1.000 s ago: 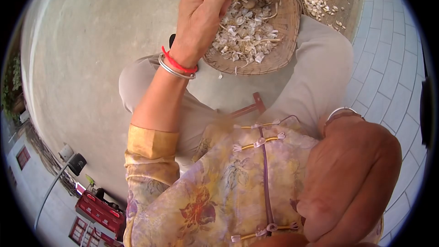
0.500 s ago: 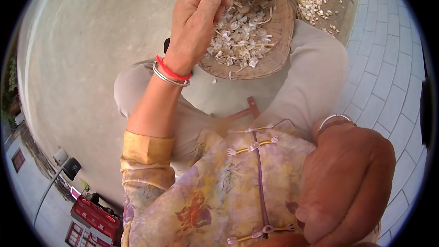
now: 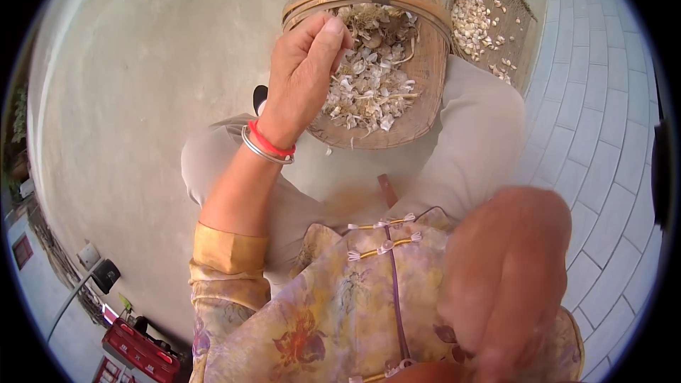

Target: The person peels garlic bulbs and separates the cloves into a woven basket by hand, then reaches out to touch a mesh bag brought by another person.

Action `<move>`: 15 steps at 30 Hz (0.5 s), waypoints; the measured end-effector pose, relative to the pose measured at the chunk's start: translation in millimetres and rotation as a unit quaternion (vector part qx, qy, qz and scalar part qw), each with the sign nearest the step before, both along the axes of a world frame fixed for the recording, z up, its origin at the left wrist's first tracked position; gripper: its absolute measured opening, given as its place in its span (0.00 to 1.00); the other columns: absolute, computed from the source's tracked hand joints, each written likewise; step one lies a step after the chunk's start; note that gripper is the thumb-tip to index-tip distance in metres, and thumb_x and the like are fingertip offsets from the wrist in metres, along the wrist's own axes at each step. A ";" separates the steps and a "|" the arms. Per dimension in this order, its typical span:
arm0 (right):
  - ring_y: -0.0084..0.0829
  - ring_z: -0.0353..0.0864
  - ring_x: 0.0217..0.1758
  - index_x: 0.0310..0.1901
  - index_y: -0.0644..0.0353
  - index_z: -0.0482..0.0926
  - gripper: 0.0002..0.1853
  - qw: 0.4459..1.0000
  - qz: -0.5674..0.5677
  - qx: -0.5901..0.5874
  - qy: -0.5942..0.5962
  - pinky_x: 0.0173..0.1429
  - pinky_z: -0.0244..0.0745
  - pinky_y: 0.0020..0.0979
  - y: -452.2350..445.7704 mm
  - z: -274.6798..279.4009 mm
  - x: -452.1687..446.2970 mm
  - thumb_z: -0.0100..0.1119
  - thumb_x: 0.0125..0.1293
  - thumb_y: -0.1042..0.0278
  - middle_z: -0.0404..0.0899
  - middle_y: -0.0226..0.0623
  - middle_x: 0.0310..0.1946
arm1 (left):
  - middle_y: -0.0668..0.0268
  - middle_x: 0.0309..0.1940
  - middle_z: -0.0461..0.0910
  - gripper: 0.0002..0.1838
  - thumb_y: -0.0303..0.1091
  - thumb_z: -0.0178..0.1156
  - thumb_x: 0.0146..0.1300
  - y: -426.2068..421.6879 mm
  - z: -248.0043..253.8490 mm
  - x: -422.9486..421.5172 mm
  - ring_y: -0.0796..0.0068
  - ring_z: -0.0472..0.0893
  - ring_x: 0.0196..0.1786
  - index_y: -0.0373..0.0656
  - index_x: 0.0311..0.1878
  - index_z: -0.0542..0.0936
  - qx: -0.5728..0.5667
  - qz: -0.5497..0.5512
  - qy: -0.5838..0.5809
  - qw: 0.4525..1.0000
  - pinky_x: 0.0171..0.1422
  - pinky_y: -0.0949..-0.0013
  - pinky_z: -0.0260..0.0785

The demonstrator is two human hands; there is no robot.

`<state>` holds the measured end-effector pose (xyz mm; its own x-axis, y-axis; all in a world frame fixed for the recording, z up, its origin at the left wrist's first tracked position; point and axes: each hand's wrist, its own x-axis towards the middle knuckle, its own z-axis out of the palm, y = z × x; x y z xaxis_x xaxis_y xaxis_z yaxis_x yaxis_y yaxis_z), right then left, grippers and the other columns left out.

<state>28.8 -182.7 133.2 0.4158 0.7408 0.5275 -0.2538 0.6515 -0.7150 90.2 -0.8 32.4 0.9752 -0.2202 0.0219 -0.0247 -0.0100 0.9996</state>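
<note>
My left hand (image 3: 305, 74), with a red band and a silver bangle at the wrist, is raised over the near left side of a woven basket (image 3: 431, 85). Its fingers are curled closed, with the thumb on top; anything inside them is hidden. Below and beyond it lie papery garlic skins (image 3: 372, 96) and a heap of dry garlic bulbs (image 3: 369, 28). My right hand (image 3: 507, 276) is large and blurred, close to the camera in front of the floral shirt. Its fingers bend down out of clear sight, so their grip cannot be made out.
An arched handle (image 3: 418, 6) spans the basket. Right of it, a woven scoop tray (image 3: 521, 32) holds many peeled garlic cloves (image 3: 472, 25). My bent knees flank the basket. Grey paving (image 3: 603, 113) runs along the right; a red vehicle (image 3: 138, 347) stands at lower left.
The view has tilted so the basket and scoop tray appear lower, showing more of both. My right hand has moved leftward and up across the shirt. My left hand stays closed near the handle.
</note>
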 end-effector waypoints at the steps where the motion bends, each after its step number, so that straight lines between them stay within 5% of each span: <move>1: 0.25 0.77 0.26 0.39 0.68 0.79 0.05 0.999 0.000 -0.008 0.041 0.24 0.72 0.22 0.6 -2.4 2.9 0.59 0.62 0.77 0.79 0.39 0.29 | 0.78 0.17 0.61 0.18 0.44 0.46 0.73 0.8 0.8 -0.5 0.89 0.56 0.22 0.42 0.33 0.75 -0.013 -0.017 0.011 1.000 0.26 0.78 0.46; 5: 0.17 0.69 0.22 0.38 0.67 0.75 0.05 0.881 -0.351 -0.269 0.166 0.23 0.71 0.20 3.3 -25.3 14.9 0.54 0.67 0.74 0.73 0.31 0.24 | 0.75 0.20 0.65 0.18 0.45 0.46 0.73 2.2 13.5 -9.0 0.88 0.59 0.23 0.41 0.34 0.76 -0.092 -0.059 0.061 0.992 0.27 0.79 0.52; 8: 0.15 0.75 0.24 0.41 0.65 0.76 0.08 0.861 -0.403 -0.292 0.102 0.27 0.71 0.17 4.8 -62.4 27.1 0.57 0.68 0.68 0.79 0.32 0.31 | 0.74 0.23 0.67 0.17 0.44 0.48 0.72 -0.3 12.2 -14.1 0.86 0.60 0.24 0.40 0.35 0.76 -0.137 -0.083 0.069 0.985 0.28 0.79 0.54; 10: 0.15 0.74 0.24 0.41 0.65 0.76 0.09 0.854 -0.410 -0.308 0.088 0.27 0.71 0.17 4.8 -71.7 29.2 0.57 0.68 0.67 0.78 0.31 0.31 | 0.73 0.22 0.67 0.15 0.41 0.50 0.72 -2.0 4.8 -14.0 0.83 0.62 0.25 0.38 0.35 0.75 -0.052 -0.113 -0.064 0.990 0.29 0.77 0.57; 15: 0.15 0.73 0.24 0.42 0.64 0.77 0.10 0.846 -0.403 -0.324 0.130 0.29 0.71 0.18 3.0 -81.6 34.4 0.56 0.70 0.65 0.77 0.29 0.29 | 0.71 0.20 0.65 0.14 0.38 0.50 0.72 -5.0 7.8 -15.4 0.82 0.63 0.26 0.38 0.33 0.73 0.015 -0.075 -0.092 0.993 0.30 0.74 0.59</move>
